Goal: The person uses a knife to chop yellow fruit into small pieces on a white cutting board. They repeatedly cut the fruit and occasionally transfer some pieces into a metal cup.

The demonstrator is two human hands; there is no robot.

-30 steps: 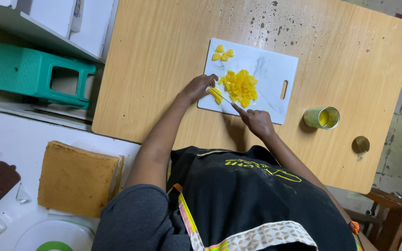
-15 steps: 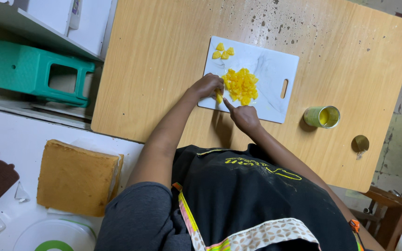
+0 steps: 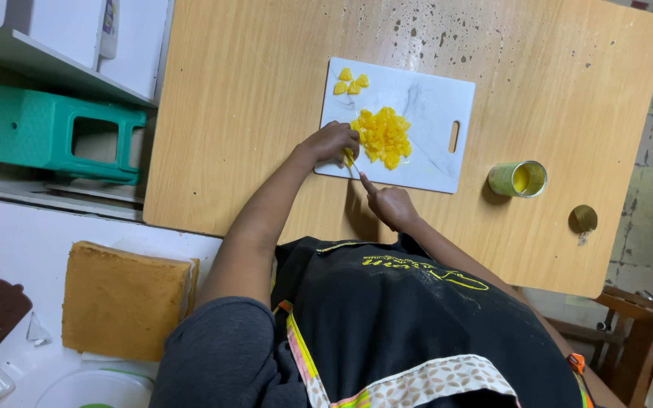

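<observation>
Left hand [image 3: 332, 141] curled, fingertips pinning a small yellow fruit piece [image 3: 348, 157] at the near-left edge of the white cutting board [image 3: 432, 113]. Right hand [image 3: 389, 204] clenched on a knife [image 3: 357, 172], forefinger stretched along the blade; the handle is hidden in the fist, so only a thin sliver of blade shows, running toward 11 o'clock into the piece.

Pile of diced yellow fruit [image 3: 384, 136] sits just beside the left hand, at about 2 o'clock from it, mid-board. 3 larger chunks [image 3: 351, 81] lie at the board's far-left corner, 12 o'clock from the left hand, apart from the pile.

Handling, as judgement: fruit looks soft, wet and slippery, light, and bruises easily. Pinch low with curled fingertips and little squeeze. The board is stiff and flat, with a slot handle at its right end for lifting.

Further out on the wooden surface [image 3: 243, 113]: open tin can [image 3: 519, 179] with yellow liquid at 3 o'clock from the board, and its lid [image 3: 583, 218] beyond, near the surface edge. Sponge cake slab [image 3: 125, 298] on the white counter at 8 o'clock.
</observation>
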